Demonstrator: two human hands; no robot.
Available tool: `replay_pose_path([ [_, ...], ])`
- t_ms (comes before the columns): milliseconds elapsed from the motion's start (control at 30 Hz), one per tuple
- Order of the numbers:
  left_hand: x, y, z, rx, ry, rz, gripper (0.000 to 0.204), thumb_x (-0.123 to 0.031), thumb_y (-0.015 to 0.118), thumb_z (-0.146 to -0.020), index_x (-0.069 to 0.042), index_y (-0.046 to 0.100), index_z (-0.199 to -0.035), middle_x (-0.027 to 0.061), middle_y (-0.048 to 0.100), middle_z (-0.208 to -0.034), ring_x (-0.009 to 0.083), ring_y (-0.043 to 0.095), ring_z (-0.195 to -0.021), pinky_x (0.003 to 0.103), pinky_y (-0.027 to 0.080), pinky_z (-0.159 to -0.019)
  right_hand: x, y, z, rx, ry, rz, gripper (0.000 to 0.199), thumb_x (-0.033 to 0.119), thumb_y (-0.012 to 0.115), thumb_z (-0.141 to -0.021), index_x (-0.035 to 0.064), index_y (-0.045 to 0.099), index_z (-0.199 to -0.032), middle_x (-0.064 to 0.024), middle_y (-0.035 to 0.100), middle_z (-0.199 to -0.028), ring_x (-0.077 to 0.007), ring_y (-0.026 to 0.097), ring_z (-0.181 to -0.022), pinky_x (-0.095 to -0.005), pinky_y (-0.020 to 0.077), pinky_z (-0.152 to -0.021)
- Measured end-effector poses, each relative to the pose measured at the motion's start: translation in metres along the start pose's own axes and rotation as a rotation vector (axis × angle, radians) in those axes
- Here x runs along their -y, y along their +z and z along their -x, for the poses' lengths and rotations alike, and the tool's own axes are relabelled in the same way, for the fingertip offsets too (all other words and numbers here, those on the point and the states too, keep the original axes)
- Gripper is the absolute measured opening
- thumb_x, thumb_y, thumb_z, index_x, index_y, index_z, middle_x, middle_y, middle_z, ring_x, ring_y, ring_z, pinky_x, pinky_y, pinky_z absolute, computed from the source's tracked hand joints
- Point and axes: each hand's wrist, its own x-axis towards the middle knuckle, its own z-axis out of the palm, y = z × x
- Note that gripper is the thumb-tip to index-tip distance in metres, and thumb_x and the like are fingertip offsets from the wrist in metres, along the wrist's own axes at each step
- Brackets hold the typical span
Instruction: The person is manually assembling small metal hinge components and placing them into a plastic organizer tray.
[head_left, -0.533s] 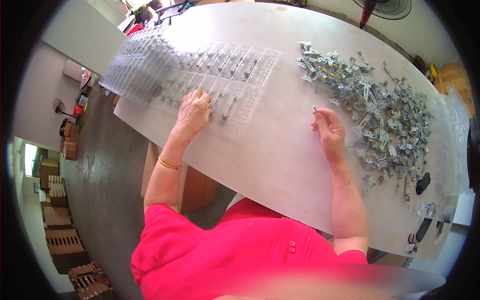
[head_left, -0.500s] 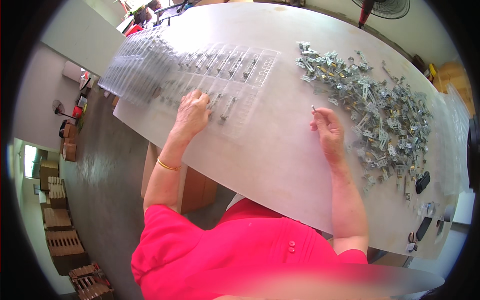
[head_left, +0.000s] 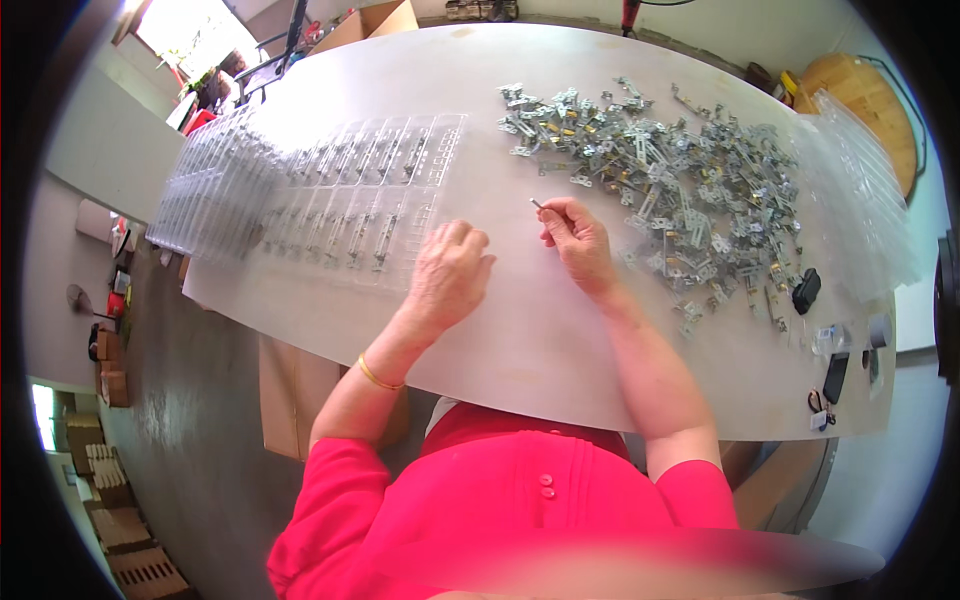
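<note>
My left hand point(head_left: 450, 275) is above the table by the near right corner of a clear plastic tray point(head_left: 428, 185), fingers loosely bent, thumb a little apart. Nothing shows in it, though its palm side is hidden. Rows of small metal latch-like parts point(head_left: 385, 240) lie in the tray's slots. To the right, my right hand point(head_left: 580, 245) pinches a short, thin metal rod point(head_left: 536, 204) between thumb and fingers, its tip pointing up and left. Just beyond that hand spreads a heap of loose metal brackets point(head_left: 690, 185), with brassy bits among them.
Several clear trays point(head_left: 205, 195) are stacked at the table's left. Clear plastic sheets point(head_left: 860, 190) rest on the right side. A black case point(head_left: 806, 291), a dark flat phone-like object point(head_left: 836, 378) and a small keyring-like item point(head_left: 820, 410) lie near the right edge. A cardboard box point(head_left: 300, 395) stands below the table.
My left hand has drawn back from the tray slots toward my right hand. The right hand still pinches the rod. The whole view has shifted, bringing the table lower and leftward.
</note>
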Motion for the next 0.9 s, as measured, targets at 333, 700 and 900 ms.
replay_pose_path([
  [333, -0.019, 0.068, -0.018, 0.129, -0.153, 0.281, 0.012, -0.015, 0.065, -0.086, -0.005, 0.058, -0.088, 0.0140, 0.061, -0.082, 0.0327, 0.062, -0.077, 0.043, 0.048, -0.069, -0.004, -0.001, -0.002, -0.017, 0.011, -0.089, 0.007, 0.011, 0.059, -0.100, 0.0063, 0.064, -0.101, -0.0025, 0.065, -0.084, -0.0080, 0.060, -0.069, -0.0235, 0.0517, -0.060],
  [700, -0.016, 0.076, -0.017, 0.090, -0.230, 0.250, 0.016, -0.025, 0.066, -0.087, -0.011, 0.062, -0.083, 0.0096, 0.061, -0.063, 0.0299, 0.064, -0.061, 0.042, 0.049, -0.062, -0.003, 0.001, 0.000, -0.028, -0.006, 0.014, 0.009, 0.012, 0.057, -0.100, 0.0046, 0.063, -0.100, -0.0034, 0.065, -0.074, -0.0072, 0.057, -0.058, -0.0247, 0.0477, -0.051],
  [900, -0.020, 0.070, -0.016, 0.135, -0.259, 0.225, 0.014, -0.026, 0.063, -0.086, -0.012, 0.062, -0.085, 0.0121, 0.067, -0.072, 0.0347, 0.067, -0.071, 0.046, 0.051, -0.066, -0.002, 0.002, 0.001, -0.032, 0.010, 0.050, 0.010, 0.013, 0.058, -0.100, 0.0052, 0.063, -0.100, -0.0030, 0.065, -0.074, -0.0075, 0.057, -0.058, -0.0249, 0.0485, -0.052],
])
